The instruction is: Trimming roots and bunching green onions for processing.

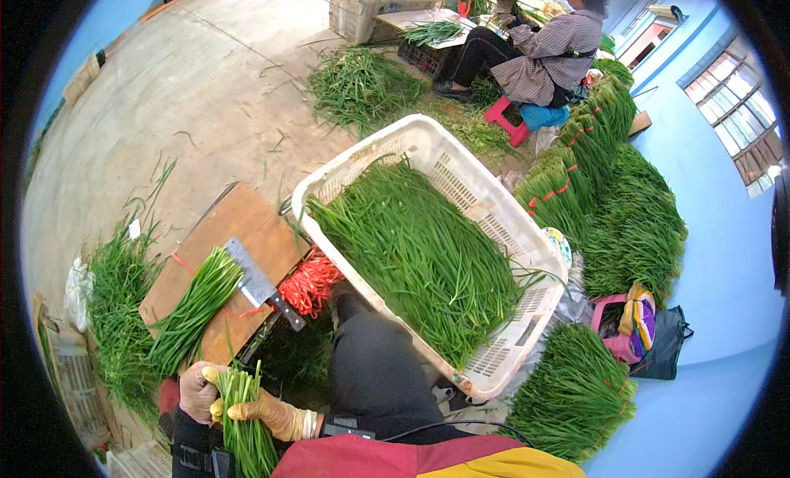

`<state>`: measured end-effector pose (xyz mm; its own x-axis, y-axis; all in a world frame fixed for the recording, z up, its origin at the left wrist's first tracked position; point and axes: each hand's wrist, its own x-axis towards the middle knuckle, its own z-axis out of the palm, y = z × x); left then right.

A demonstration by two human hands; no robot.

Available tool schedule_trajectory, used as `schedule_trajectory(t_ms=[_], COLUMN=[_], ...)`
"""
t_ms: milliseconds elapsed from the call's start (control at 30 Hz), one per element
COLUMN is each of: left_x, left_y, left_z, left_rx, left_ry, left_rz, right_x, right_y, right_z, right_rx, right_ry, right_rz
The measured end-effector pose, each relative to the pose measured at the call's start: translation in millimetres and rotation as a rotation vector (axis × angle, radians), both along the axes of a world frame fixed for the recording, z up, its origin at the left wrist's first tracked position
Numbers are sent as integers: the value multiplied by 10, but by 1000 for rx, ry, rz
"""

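Low at the left, a bunch of garlic chives (248, 441) stands with its cut ends up between my gloved hands. My right hand (276, 412), in a yellowish glove, is wrapped around the bunch from the right. Closed against its left side is my left hand (197, 393), its glove yellow at the fingertips. Just beyond them, another bunch of chives (197, 305) lies on a wooden board (185, 256). A cleaver (253, 274) with a dark handle rests beside that bunch. Red ties (309, 282) are heaped at the board's right edge.
A white perforated crate (527, 321) of loose chives (420, 256) stands in the middle. Tied bundles (572, 396) line the blue wall at right, near a dark bag (662, 346). Loose greens (119, 301) lie at left. Farther back, a person (551, 50) sits on a red stool (506, 120).
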<state>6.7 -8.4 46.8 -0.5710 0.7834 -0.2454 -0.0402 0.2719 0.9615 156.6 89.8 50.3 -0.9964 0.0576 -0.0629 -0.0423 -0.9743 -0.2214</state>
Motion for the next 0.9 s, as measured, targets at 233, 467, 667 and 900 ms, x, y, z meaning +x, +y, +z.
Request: schedule_trajectory(t_ms=[233, 467, 667, 900], left_x=[-115, -239, -232, -398], left_y=[174, 172, 146, 97], left_z=[-73, -247, -246, -111], left_rx=[62, 114, 52, 51], left_ry=[412, 427, 239, 286], left_rz=[-83, -51, 74, 129], right_x=[-28, -43, -45, -13], right_y=[92, 82, 56, 83], right_z=[-66, -92, -131, 4], right_rx=[-45, -76, -76, -100], right_ry=[-4, -5, -35, 9], right_rz=[-14, -4, 12, 13])
